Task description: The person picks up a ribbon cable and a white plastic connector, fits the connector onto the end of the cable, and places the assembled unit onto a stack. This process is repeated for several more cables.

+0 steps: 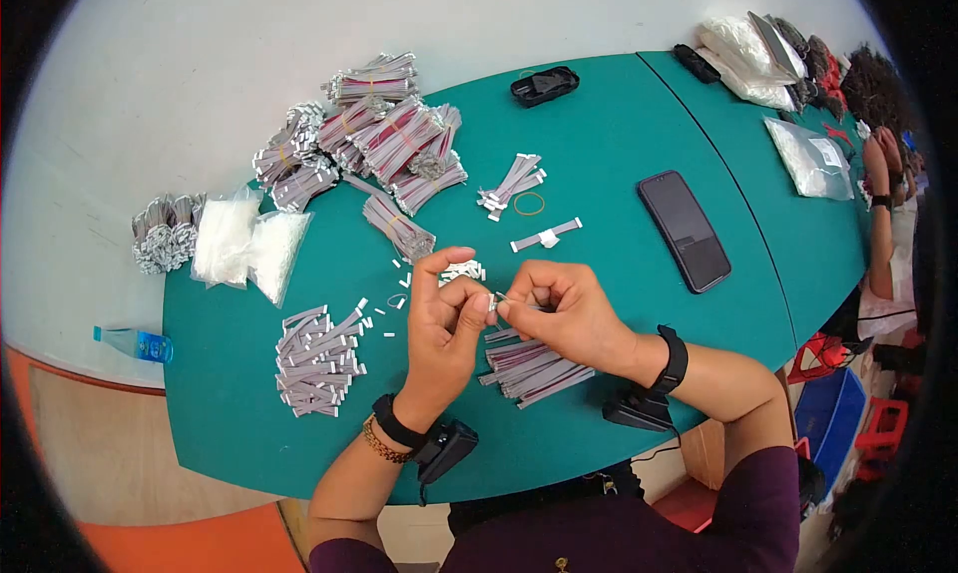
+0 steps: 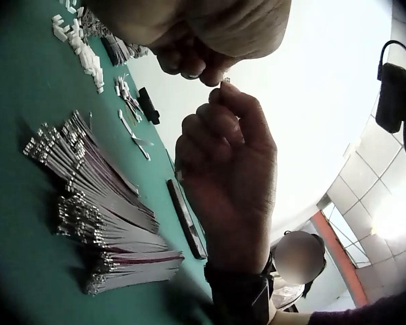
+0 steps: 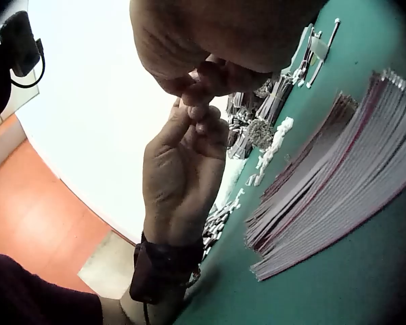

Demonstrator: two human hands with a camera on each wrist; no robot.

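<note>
On the plastic bottle (image 1: 155,346), at the left edge of the green surface (image 1: 230,438), there is a blue label, but its writing is too small to read. A clear bag (image 1: 798,159) at the far right carries a white label with dark marks, which are also too small for reading. The left hand (image 1: 439,338) has a pinching grip, with the thumb pressed to the fingers on a small white piece (image 1: 492,300). The right hand (image 1: 577,315) pinches at this same piece, its thumb and finger brought close together, so the fingertips of both hands nearly meet. The piece is held above the surface; whether a wire is fixed to it, I cannot tell. Just below the right hand lie grey flat cables (image 1: 534,373) with purple-red stripes, and loose white bits (image 1: 465,271) are scattered beyond the left hand.
</note>
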